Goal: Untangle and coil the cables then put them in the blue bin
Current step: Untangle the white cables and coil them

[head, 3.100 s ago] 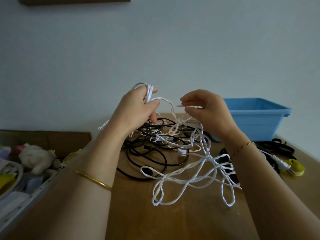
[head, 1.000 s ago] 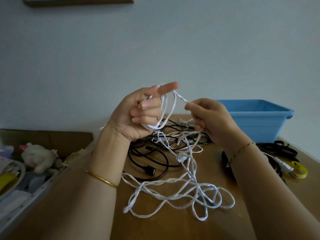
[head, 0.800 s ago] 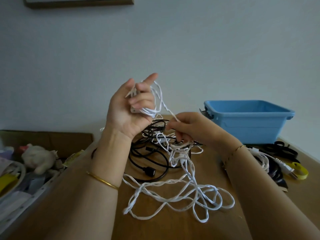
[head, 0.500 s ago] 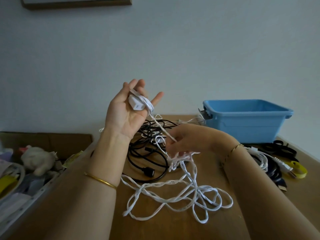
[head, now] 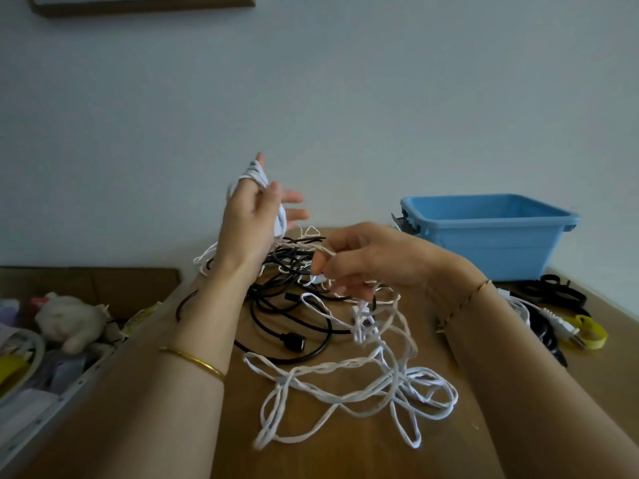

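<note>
Winding looks to be the step in hand. At the left, the left hand (head: pixel 254 216) is raised above the desk (head: pixel 311 454) with its fingers spread and fairly straight. Several turns of the white cable (head: pixel 349 392) are looped over them, and the thumb seems to lie across the turns to keep them in place. Those turns run up and down along the hand.

From there a short strand slopes down and rightward to the right hand (head: pixel 366 261), which pinches it between thumb and curled fingers. Below the right hand the cable drops to the desk and sprawls toward the near edge in loose, crossing loops with no single direction.

Flat, thin and limp, the cable should weigh almost nothing, hold no shape and snag easily on itself. I judge it is best pinched close to the coil and fed a little at a time, so that each loop can be shaken free.

Behind the hands the black cable (head: pixel 294 305) lies in rounder, stiffer-looking curves, and the white strands pass over it. Its connector points right.

Far right stands the blue bin (head: pixel 484 247), open side up, well apart from the heap. No cable can be seen in it from this angle.
</note>
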Tool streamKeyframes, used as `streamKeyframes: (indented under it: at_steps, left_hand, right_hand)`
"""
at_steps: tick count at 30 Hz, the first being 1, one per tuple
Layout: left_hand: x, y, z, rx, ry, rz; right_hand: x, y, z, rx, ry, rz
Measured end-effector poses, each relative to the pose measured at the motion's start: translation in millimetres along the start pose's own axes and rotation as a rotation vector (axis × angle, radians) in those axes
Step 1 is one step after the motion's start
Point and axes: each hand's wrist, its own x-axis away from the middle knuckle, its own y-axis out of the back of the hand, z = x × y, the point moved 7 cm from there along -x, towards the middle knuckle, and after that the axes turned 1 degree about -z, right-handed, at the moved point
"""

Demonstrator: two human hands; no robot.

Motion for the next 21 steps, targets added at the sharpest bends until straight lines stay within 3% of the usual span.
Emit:
streamKeyframes:
  at_steps: [3,7,13,18,21]
  left_hand:
    - [6.2,-17.4,-8.6,-0.347,-0.065,0.143]
    - [16.0,-35.3,-11.4,-0.518,0.004,0.384]
    - [35.9,-49.9,-17.7,-0.294,0.244,0.636]
    - [38.5,-45.2,-5.0,-0.484,0.334,0.71]
    - [43.1,-45.5,-9.5,-0.22,0.421,0.809]
  right_hand:
    - [5.8,12.5,8.8,0.158,0.008,-0.106]
    - [17.1,39.0,16.5,0.253,0.055,-0.352]
    - [23.7,57.0,31.1,0.619,0.158,-0.707]
    - [25.3,51.8,36.8,0.755,0.288,-0.951]
    - [22.5,53.1,30.0,0.734,0.298,-0.992]
